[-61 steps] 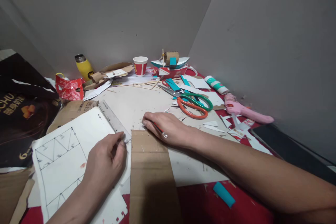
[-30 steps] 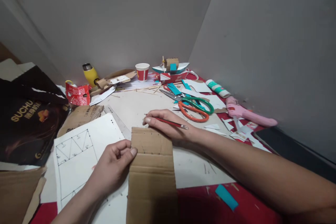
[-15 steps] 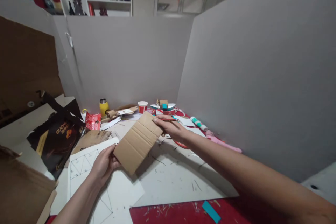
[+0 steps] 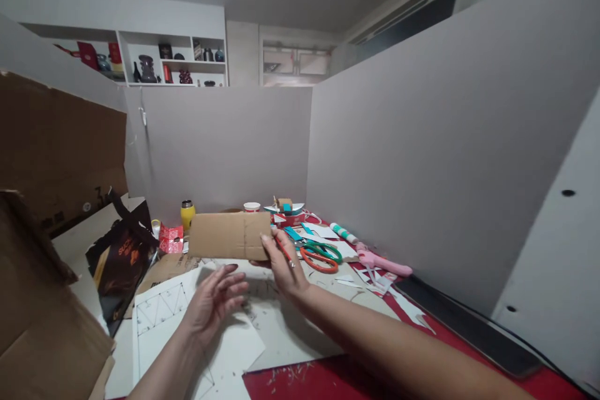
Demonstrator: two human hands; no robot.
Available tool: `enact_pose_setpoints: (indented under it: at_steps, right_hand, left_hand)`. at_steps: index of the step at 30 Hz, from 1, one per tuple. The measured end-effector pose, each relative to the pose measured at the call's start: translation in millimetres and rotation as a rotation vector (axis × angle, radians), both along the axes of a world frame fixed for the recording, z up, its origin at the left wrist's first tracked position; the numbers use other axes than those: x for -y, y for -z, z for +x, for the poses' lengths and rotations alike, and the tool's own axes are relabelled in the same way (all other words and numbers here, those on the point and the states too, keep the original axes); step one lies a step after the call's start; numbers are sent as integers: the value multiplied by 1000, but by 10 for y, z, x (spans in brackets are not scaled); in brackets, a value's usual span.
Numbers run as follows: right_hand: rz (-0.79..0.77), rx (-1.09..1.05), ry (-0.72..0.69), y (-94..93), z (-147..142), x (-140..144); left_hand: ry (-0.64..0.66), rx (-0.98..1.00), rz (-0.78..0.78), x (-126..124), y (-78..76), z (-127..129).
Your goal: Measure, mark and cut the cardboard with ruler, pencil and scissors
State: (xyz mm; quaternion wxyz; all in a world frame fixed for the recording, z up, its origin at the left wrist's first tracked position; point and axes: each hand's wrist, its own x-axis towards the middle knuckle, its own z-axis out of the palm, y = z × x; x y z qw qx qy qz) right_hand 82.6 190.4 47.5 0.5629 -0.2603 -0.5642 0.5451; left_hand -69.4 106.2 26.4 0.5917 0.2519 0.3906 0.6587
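My right hand (image 4: 284, 260) grips the right edge of a piece of brown cardboard (image 4: 225, 234), holding it up above the table. A red pencil (image 4: 284, 251) is tucked in the same hand. Just below the cardboard's lower edge, my left hand (image 4: 216, 300) is open, fingers spread and apart from it. Beneath that hand lie white paper sheets (image 4: 159, 337), one with triangles drawn in lines. Scissors with orange and green handles (image 4: 321, 257) rest on the table beyond my right hand.
A yellow bottle (image 4: 187, 215), a paper cup (image 4: 252, 207) and a small boat-like model (image 4: 284, 206) stand at the back. To the right lie a pink glue gun (image 4: 384, 261) and paper scraps. Torn cardboard (image 4: 42, 300) and a dark printed bag (image 4: 124, 262) fill the left side.
My left hand has let go of the cardboard and opened. My right hand has turned the cardboard nearly level, keeping hold of it. The camera view has tilted up.
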Motion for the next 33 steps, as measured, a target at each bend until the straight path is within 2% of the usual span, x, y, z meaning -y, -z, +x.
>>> enact_pose_setpoints:
  at_steps: [3,8,13,17,22,24,27,30,33]
  right_hand:
    - [-3,50,-74,124,-131,156]
    - [89,209,-164,225,-127,284]
    - [267,483,-89,292,215,43]
    - [411,800,-33,394,533,-193]
    - [499,1103,-53,427,691,-293]
    - [508,1178,-7,382,738,-361]
    - [478,1265,147,283,892,-555]
    - [375,1372,279,207,1116,-812]
    - [249,1481,302,197,1308,-1041]
  left_hand:
    - [40,-3,45,38,18,120]
    - [-66,-11,97,7,59,74]
    - [-63,-70,68,-9,43,-16]
    - [-37,-132,30,1,17,-22]
    - [-16,-220,-7,-7,12,-27]
    - [-15,-247,-11,-18,18,-47]
    - [-25,-269,-2,-31,31,-82]
    - [-26,-276,5,-31,42,-99]
    - [-14,-277,1,-26,47,-97]
